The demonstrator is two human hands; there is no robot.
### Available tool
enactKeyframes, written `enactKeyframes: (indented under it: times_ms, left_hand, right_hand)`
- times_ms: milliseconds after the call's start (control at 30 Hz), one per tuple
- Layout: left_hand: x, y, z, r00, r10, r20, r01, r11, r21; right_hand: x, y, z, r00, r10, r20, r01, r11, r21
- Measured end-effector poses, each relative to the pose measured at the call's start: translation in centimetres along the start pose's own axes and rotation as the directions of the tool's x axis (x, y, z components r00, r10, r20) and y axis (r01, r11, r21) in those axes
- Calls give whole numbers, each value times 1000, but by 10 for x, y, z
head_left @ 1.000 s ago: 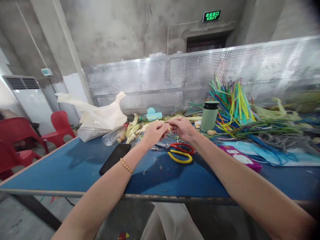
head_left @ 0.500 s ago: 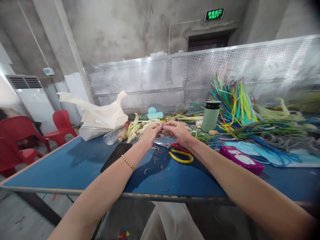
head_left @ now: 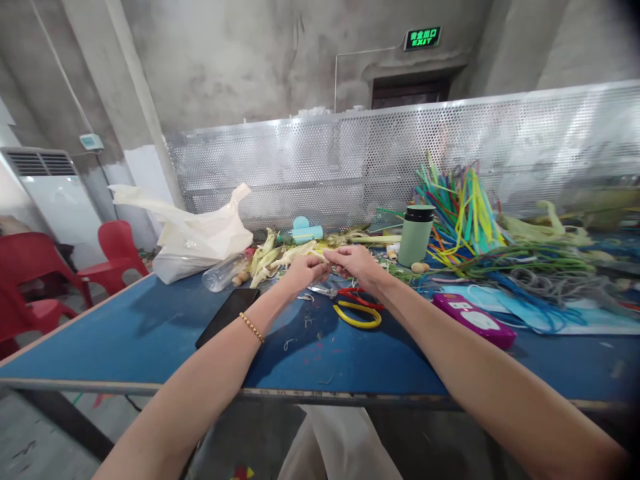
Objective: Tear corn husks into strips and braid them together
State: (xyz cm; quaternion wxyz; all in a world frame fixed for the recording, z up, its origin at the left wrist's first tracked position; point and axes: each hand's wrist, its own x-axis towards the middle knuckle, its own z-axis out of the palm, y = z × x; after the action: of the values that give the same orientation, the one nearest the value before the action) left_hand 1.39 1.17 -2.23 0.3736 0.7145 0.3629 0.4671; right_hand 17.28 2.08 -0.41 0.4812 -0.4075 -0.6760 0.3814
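Note:
My left hand [head_left: 306, 272] and my right hand [head_left: 359, 267] meet fingertip to fingertip over the blue table [head_left: 125, 340]. Both are closed in a pinch; whatever lies between the fingers is too small and hidden to name. Just beyond them spreads a heap of pale corn husks [head_left: 265, 259]. Below the right hand rests a pair of scissors with a yellow handle loop [head_left: 357, 325] and a red one, its blades pointing left under the fingers. Small fibre scraps [head_left: 287, 345] are scattered nearer to me.
Left of my hands are a black flat case [head_left: 227, 315], a clear plastic bottle [head_left: 220, 275] and a cream plastic bag [head_left: 200, 227]. To the right stand a green tumbler [head_left: 415, 243], a bundle of coloured strips [head_left: 473, 210], tangled cords [head_left: 540, 283] and a purple box [head_left: 475, 321].
The fingers of my left hand have curled in more, and my right fingers have shifted slightly over them. The whole view has swung a little to the right.

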Motion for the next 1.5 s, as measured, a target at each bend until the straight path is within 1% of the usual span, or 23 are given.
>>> enactKeyframes:
  times_ms: [67,133,233,333,400,467,567,667,767,867,933,1033,1100,1200,1267,1367,1500]
  left_hand:
    - [-1,0,0,1000,-21,20,21,1000,-14]
    - [-2,-1,0,999,-42,35,44,997,-68]
    - [-1,-2,-2,995,-85,60,95,974,-204]
    - [-1,-2,-2,985,-165,58,174,924,-339]
    - [-1,-2,-2,980,-191,57,198,897,-396]
    - [0,-2,-1,979,-194,56,199,881,-430]
    - [0,-3,0,979,-197,52,199,863,-465]
    - [1,-3,1,976,-217,34,206,848,-489]
    - [1,-3,1,974,-225,18,206,852,-482]
    - [2,-3,0,980,-201,-2,178,869,-461]
    - [2,-4,0,982,-189,-22,158,874,-459]
    - [3,-5,0,982,-184,-42,141,865,-482]
    - [3,-5,-1,985,-172,-27,135,851,-507]
    - [3,-6,-2,988,-154,27,145,835,-531]
    - [3,-6,-2,989,-147,31,140,829,-542]
    - [3,-4,-3,990,-139,-33,99,833,-544]
    - [3,0,-5,982,-130,-136,44,860,-509]
  right_hand:
    - [0,1,2,995,-49,-85,49,999,-1]
    - [0,2,2,989,-66,-130,64,998,-19]
    - [0,1,0,986,-72,-151,66,997,-42]
    - [0,-1,-1,979,-91,-183,83,995,-48]
    - [-1,-2,0,975,-110,-194,106,994,-28]
    - [-1,-2,1,972,-124,-200,131,991,18]
    - [-2,-2,3,982,-97,-164,127,974,186]
    - [-1,-2,5,996,-57,-75,80,929,362]
    - [-1,-2,7,997,-72,-38,81,896,436]
    - [-2,-3,9,994,-88,-67,109,867,486]
    - [-4,-4,10,992,-104,-69,125,859,497]
    - [-5,-6,11,990,-133,-50,141,871,471]
    - [-5,-6,11,988,-145,-46,150,881,449]
    - [-6,-7,10,986,-161,-43,163,880,447]
    - [-7,-9,10,984,-177,-28,171,872,459]
    - [-9,-11,12,980,-196,20,166,880,446]
    - [-11,-10,13,968,-234,87,187,910,369]
